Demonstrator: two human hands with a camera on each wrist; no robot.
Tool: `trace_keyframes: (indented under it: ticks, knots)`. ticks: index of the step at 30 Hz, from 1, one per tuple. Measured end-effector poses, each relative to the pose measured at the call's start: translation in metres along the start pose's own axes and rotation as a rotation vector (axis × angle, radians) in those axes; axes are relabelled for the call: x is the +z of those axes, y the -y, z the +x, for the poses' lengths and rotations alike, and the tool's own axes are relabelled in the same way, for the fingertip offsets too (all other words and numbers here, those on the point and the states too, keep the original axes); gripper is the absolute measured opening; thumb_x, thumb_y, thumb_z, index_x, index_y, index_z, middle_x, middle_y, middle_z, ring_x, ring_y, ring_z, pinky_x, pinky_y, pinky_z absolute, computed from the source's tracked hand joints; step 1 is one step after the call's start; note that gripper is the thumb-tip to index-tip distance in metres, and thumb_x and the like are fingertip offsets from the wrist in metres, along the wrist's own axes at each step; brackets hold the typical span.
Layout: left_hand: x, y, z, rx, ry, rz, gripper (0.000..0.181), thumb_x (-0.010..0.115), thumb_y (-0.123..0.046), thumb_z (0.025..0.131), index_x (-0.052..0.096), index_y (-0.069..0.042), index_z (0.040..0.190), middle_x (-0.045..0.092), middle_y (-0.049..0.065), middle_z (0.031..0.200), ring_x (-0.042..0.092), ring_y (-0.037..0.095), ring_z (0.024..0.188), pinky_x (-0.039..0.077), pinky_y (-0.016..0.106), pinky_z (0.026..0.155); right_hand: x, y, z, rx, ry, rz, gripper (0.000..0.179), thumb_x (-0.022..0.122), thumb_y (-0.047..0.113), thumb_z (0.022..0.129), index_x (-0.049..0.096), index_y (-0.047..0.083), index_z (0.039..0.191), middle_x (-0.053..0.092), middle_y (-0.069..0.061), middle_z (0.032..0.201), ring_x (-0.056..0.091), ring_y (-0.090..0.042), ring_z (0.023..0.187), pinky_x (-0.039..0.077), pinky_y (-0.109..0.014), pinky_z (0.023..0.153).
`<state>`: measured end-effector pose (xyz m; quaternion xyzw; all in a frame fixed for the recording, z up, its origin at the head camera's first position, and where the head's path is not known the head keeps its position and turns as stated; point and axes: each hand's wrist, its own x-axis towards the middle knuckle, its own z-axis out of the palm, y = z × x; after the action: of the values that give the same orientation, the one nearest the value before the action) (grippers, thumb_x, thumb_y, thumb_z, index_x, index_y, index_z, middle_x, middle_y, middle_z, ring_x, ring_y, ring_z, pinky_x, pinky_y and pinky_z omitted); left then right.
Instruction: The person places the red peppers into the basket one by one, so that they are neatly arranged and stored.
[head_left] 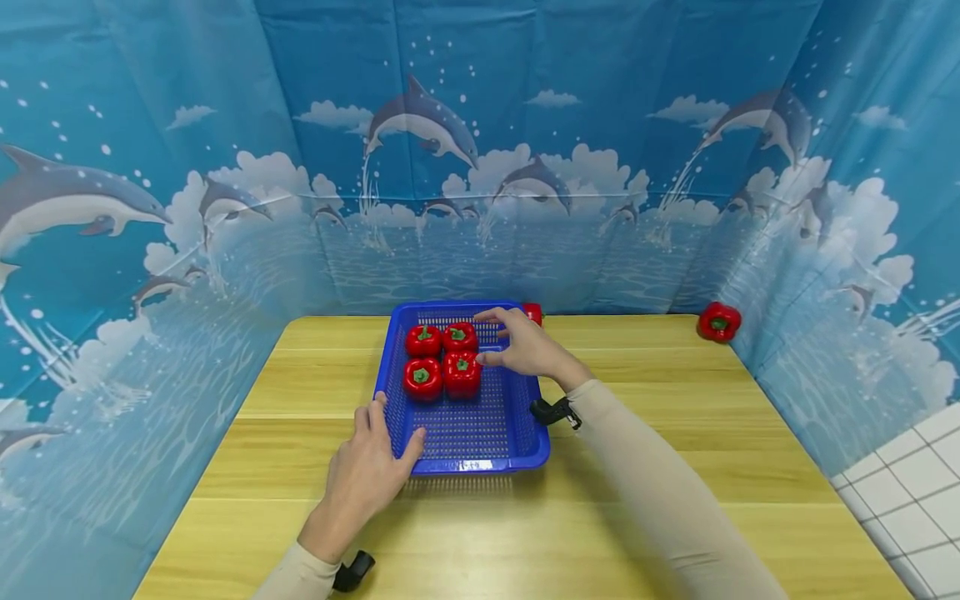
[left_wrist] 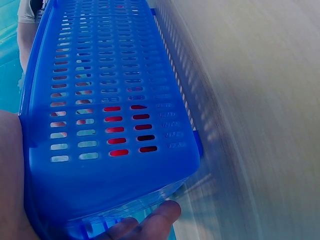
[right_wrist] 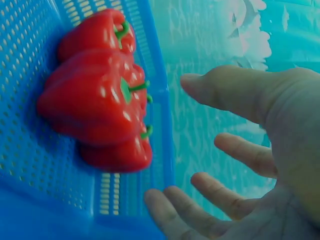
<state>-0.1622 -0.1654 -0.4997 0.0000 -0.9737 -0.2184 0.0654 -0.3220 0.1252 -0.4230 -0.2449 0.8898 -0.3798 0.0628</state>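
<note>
Through the head camera I am watching a blue basket (head_left: 459, 432) sitting on the worktop (head_left: 645, 433), its long axis running away from the person. Four red peppers (head_left: 422, 381) are standing two by two in its far left part. The right hand (head_left: 527, 343) is hovering over the basket's right side, fingers and thumb apart, clasping nothing. The near right pepper (head_left: 461, 377) of the four is lying just left of that thumb, and the right hand is nearer to it than the left hand (head_left: 365, 464), which is gripping the basket's near left corner. A partly hidden pepper (head_left: 533, 313) is showing beyond the basket's far right corner; I cannot tell its axis. A lone pepper (head_left: 718, 322) is resting well to the basket's right, its stem end facing me.

Through the left wrist camera I am seeing the basket's slotted wall, red showing through, with fingertips (left_wrist: 169, 212) wrapping round its corner.

Through the right wrist camera I am finding the spread fingers clear of the peppers in the basket; their green stems are pointing up out of the basket, so their stem-to-base axes are standing upright.
</note>
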Motion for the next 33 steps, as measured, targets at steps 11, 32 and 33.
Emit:
trace_keyframes:
  ticks: [11,32,33]
  knots:
    - [0.001,0.001,0.0,-0.006,0.0,-0.017,0.102,0.067,-0.064,0.112,0.028,0.003,0.179,0.053,0.034,0.161,0.063,0.029,0.07,0.055,0.035,0.055,-0.037,-0.042,0.004,-0.005,-0.108,0.042,0.066,0.085,0.026,0.109,0.057,0.016,0.169,0.05,-0.023,0.175,0.059,-0.05,0.157,0.057,-0.07,0.122]
    - [0.0,0.001,0.001,-0.015,-0.003,0.009,0.101,0.067,-0.065,0.112,0.031,0.002,0.178,0.055,0.031,0.16,0.06,0.027,0.066,0.051,0.035,0.054,-0.038,-0.143,0.039,0.125,-0.08,0.101,0.082,0.077,0.008,0.112,0.037,0.018,0.183,0.023,-0.029,0.186,0.033,-0.059,0.17,0.045,-0.077,0.129]
    - [0.001,0.001,0.0,-0.017,-0.001,0.01,0.101,0.067,-0.065,0.112,0.031,0.002,0.178,0.055,0.031,0.16,0.06,0.027,0.065,0.051,0.035,0.054,-0.034,-0.146,0.041,0.131,-0.072,0.087,0.084,0.077,0.007,0.111,0.036,0.018,0.184,0.022,-0.03,0.186,0.032,-0.059,0.17,0.044,-0.078,0.13]
